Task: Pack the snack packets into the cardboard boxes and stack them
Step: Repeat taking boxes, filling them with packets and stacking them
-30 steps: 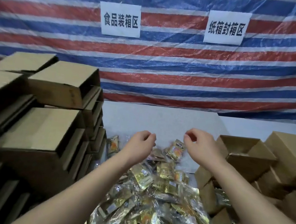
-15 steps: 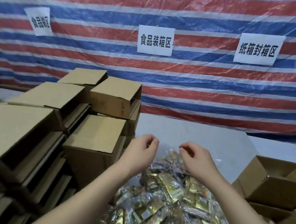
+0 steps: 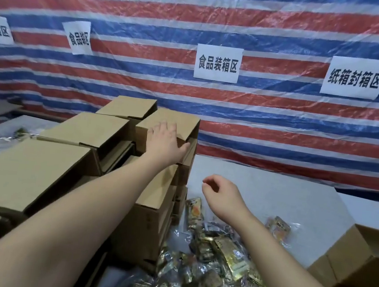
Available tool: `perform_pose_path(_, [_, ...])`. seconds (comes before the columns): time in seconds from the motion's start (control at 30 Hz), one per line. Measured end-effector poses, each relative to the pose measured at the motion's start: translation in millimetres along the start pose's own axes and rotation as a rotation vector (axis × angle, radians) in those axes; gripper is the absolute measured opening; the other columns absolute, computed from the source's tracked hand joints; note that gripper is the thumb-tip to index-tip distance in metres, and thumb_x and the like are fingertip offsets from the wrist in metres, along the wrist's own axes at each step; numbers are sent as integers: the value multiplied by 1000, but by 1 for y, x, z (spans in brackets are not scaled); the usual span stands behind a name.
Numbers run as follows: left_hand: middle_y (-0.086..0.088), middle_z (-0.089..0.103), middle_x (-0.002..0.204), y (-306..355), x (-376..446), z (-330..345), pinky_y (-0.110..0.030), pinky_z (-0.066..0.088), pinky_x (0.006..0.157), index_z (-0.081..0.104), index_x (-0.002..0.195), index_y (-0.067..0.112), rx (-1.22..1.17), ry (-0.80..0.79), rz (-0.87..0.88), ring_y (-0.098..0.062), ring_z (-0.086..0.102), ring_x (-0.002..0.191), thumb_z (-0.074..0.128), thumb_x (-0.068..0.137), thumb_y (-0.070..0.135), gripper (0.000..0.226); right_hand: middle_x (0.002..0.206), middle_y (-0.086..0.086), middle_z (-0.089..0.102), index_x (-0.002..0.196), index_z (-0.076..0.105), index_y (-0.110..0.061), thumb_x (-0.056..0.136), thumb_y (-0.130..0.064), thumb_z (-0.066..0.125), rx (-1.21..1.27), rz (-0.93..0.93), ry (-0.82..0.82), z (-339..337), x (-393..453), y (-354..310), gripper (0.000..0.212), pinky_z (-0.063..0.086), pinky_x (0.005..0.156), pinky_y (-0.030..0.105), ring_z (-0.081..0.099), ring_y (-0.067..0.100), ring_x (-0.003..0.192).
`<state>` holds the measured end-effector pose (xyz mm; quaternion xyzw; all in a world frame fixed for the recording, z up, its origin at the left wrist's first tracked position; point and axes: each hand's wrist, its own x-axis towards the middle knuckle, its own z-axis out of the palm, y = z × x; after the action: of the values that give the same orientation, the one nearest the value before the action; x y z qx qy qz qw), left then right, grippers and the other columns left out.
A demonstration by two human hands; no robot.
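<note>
Both hands have left the heap of snack packets (image 3: 214,258) they were bunched over a second ago. Left hand (image 3: 165,140) has reached up and away to the stacked boxes on that side and now lies flat, fingers straight and spread, on the top box (image 3: 181,121), with the thumb hooked down over its near edge; it holds nothing else. Right hand (image 3: 221,197) hangs in the air above the table (image 3: 272,194), fingers loosely curled, and as far as can be seen it is empty.

That reads as a switch from sorting packets to fetching a fresh box: the left hand looks set to pull the top one off the pile, while the right waits to help take it or open it. No packet has gone into that box yet.

Around the hands, closed cardboard boxes (image 3: 40,169) stand in tiers along the left, crowding right up to the packets. On the right an open box (image 3: 368,255) sits at the table's edge, with more cardboard below it. A few loose packets (image 3: 278,226) lie apart from the heap. Behind hangs a striped tarpaulin (image 3: 289,25) with paper signs (image 3: 218,63).

In the way: the chosen box sits high and is flanked by neighbours, so dragging it could shift the ones beside it, and the packet heap leaves little bare table to set it down.
</note>
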<state>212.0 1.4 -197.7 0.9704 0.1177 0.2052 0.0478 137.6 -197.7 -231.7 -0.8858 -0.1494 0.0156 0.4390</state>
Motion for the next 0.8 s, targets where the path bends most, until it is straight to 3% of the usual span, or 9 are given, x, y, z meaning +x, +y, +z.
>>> perform_pose_path(0.07, [-14, 28, 158, 8, 15, 10, -51, 20, 118, 24, 152, 18, 30, -48, 14, -34, 25, 146, 45, 85, 72, 89, 94, -19, 58, 104, 58, -33, 99, -28, 54, -6, 8, 12, -4, 4, -3, 9, 38, 54, 5, 55, -6, 84])
perform_pose_path(0.17, [-15, 28, 158, 23, 27, 22, -53, 19, 117, 24, 152, 18, 69, -106, 21, -36, 25, 146, 45, 86, 70, 87, 95, -18, 57, 103, 57, -32, 99, -27, 54, -17, 12, 17, -13, 7, -2, 7, 34, 64, 5, 52, -7, 87])
perform_pose_path(0.33, [-16, 45, 145, 35, 26, 27, -52, 30, 112, 38, 145, 11, 195, -79, -5, -35, 40, 135, 51, 92, 34, 59, 96, -16, 58, 103, 57, -31, 99, -27, 54, -35, 25, 33, -27, 10, 2, 6, 34, 67, 6, 52, -8, 87])
perform_pose_path(0.43, [-15, 51, 139, 32, 24, 14, -48, 37, 106, 40, 142, 6, 195, -32, 16, -34, 47, 128, 52, 92, 25, 55, 101, -12, 60, 104, 59, -29, 99, -26, 54, -41, 26, 48, -35, 11, 2, 8, 34, 68, 5, 52, -6, 86])
perform_pose_path(0.53, [-12, 60, 123, 37, 23, -19, -41, 48, 89, 51, 132, 10, 101, -14, 0, -30, 58, 112, 57, 90, 21, 44, 111, -5, 64, 113, 62, -24, 98, -26, 55, -57, 13, 101, -48, 17, -7, 16, 36, 69, 11, 53, 0, 87])
perform_pose_path(0.63, [-4, 64, 97, 54, 14, -63, -36, 55, 71, 60, 113, 18, -128, 30, 51, -23, 64, 84, 52, 95, 20, 20, 132, 1, 56, 132, 54, -20, 98, -25, 55, -31, 4, 208, -73, 30, -27, 34, 37, 84, 22, 51, 10, 103])
perform_pose_path(0.7, [-2, 65, 99, 67, 2, -88, -39, 56, 74, 60, 115, 22, -277, 27, 141, -22, 63, 87, 46, 100, 21, 21, 142, 3, 47, 141, 46, -19, 96, -23, 55, -37, -30, 310, -99, 37, -41, 46, 37, 93, 28, 48, 16, 121])
perform_pose_path(0.8, [-4, 65, 119, 84, -23, -119, -37, 50, 94, 61, 125, 22, -453, -42, 272, -25, 59, 111, 43, 103, 22, 29, 152, 8, 36, 150, 34, -17, 93, -21, 54, -214, -85, 431, -145, 36, -53, 61, 34, 114, 40, 37, 26, 139])
